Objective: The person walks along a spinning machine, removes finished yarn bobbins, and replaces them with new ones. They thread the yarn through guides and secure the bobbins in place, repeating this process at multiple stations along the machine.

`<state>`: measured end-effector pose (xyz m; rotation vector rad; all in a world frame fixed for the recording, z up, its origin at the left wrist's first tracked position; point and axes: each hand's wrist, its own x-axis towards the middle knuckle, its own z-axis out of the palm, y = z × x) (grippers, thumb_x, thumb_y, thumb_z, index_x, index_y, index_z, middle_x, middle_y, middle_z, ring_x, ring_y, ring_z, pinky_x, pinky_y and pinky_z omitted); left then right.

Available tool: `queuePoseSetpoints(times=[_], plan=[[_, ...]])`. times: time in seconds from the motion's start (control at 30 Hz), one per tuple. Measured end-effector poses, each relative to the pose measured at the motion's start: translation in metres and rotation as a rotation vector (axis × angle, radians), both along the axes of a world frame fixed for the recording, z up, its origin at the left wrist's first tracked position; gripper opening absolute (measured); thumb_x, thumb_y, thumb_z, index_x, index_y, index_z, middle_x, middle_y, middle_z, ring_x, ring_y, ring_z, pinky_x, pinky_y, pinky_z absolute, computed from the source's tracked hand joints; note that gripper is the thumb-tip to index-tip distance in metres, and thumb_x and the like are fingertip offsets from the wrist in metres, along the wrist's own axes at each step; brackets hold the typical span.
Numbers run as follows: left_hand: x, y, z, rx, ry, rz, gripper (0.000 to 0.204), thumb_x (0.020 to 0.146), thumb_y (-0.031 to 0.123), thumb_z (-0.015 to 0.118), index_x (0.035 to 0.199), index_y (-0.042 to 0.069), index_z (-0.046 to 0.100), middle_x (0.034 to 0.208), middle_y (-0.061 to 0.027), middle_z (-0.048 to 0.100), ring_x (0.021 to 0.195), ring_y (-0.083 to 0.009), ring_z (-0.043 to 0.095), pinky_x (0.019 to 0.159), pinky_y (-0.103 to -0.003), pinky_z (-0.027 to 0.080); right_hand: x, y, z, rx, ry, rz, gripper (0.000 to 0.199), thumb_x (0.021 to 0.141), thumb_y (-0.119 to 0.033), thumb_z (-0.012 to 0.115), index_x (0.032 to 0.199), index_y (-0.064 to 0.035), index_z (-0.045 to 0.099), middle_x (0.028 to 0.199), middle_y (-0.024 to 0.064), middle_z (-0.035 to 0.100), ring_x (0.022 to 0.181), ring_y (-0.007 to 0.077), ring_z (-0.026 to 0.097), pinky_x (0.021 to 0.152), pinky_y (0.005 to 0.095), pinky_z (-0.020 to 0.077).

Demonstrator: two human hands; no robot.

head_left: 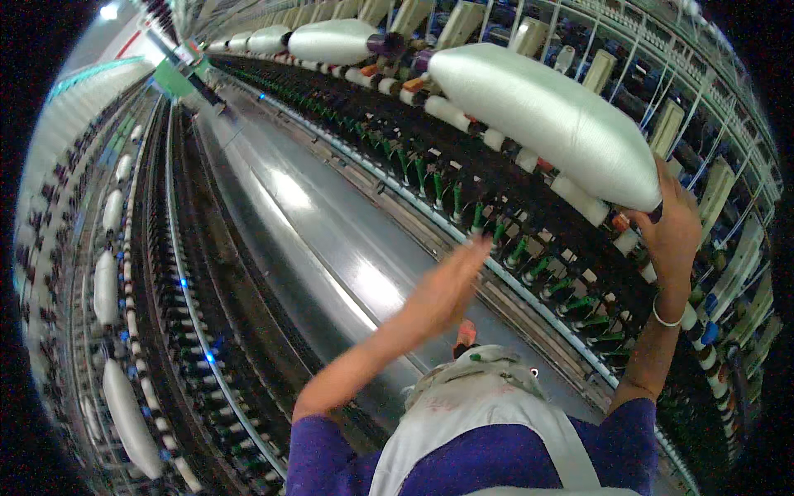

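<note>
A large white roving bobbin hangs tilted on the spinning frame at the upper right. My right hand is closed around its lower right end, thumb below and fingers along the side. My left hand is smeared by motion over the rail, its fingertips near the row of green spindle bobbins. Whether those fingertips touch a bobbin or hold anything cannot be made out. Behind the large bobbin run white rollers and small orange parts.
More roving bobbins hang farther up the row. A pale rail runs along the machine's front. To the left, across the shiny grey aisle floor, stands another spinning frame. A green machine part is at the aisle's far end.
</note>
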<state>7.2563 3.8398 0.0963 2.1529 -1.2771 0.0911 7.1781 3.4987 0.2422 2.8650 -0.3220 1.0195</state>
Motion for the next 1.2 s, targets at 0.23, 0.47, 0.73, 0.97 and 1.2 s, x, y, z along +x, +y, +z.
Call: queuePoseSetpoints(times=[0.23, 0.47, 0.73, 0.97, 1.2], plan=[[0.167, -0.153, 0.146, -0.202, -1.048, -0.036, 0.103, 0.051, 0.024, 0.083, 0.145, 0.024, 0.04, 0.148, -0.0128, 0.037, 0.137, -0.0356, 0.035, 0.113, -0.06, 0.019, 0.02, -0.017, -0.019, -0.155, -0.191, 0.058, 0.07, 0.064, -0.027, 0.084, 0.128, -0.0117, 0.06, 0.103, 0.0116, 0.068, 0.091, 0.0299, 0.064, 0.083, 0.0406, 0.0498], [0.248, -0.188, 0.185, -0.235, -0.946, -0.085, 0.085, 0.058, 0.023, 0.087, 0.133, 0.01, 0.049, 0.124, -0.0184, 0.053, 0.116, -0.0365, 0.049, 0.101, -0.056, 0.037, 0.065, -0.002, 0.037, -0.36, -0.528, -0.121, 0.052, 0.07, -0.017, 0.081, 0.119, -0.0108, 0.065, 0.116, 0.0073, 0.064, 0.099, 0.028, 0.06, 0.085, 0.0391, 0.0482], [0.275, -0.198, 0.228, -0.032, -0.788, -0.105, 0.106, 0.056, 0.028, 0.089, 0.144, 0.009, 0.033, 0.13, -0.0194, 0.047, 0.122, -0.0403, 0.043, 0.106, -0.053, 0.036, 0.22, 0.027, -0.018, -0.4, 0.408, 0.21, 0.013, 0.073, -0.014, 0.064, 0.061, -0.0081, 0.062, 0.073, 0.0097, 0.065, 0.072, 0.0304, 0.065, 0.061, 0.042, 0.0513], [0.277, -0.194, 0.224, -0.076, -0.777, -0.142, 0.103, 0.057, 0.03, 0.089, 0.142, 0.01, 0.034, 0.128, -0.02, 0.049, 0.123, -0.0386, 0.045, 0.107, -0.055, 0.032, 0.284, -0.003, -0.095, -0.36, 0.345, 0.208, 0.007, 0.071, -0.011, 0.062, 0.07, -0.0049, 0.065, 0.072, 0.0151, 0.064, 0.07, 0.0339, 0.065, 0.063, 0.0447, 0.0531], [0.282, -0.197, 0.225, -0.047, -0.747, -0.168, 0.104, 0.058, 0.033, 0.089, 0.143, 0.01, 0.033, 0.13, -0.0206, 0.048, 0.124, -0.039, 0.044, 0.104, -0.057, 0.034, 0.263, 0.022, -0.041, -0.355, 0.621, -0.039, 0.006, 0.07, -0.01, 0.063, 0.073, -0.0062, 0.067, 0.08, 0.0123, 0.065, 0.079, 0.0323, 0.066, 0.062, 0.0411, 0.0534]])
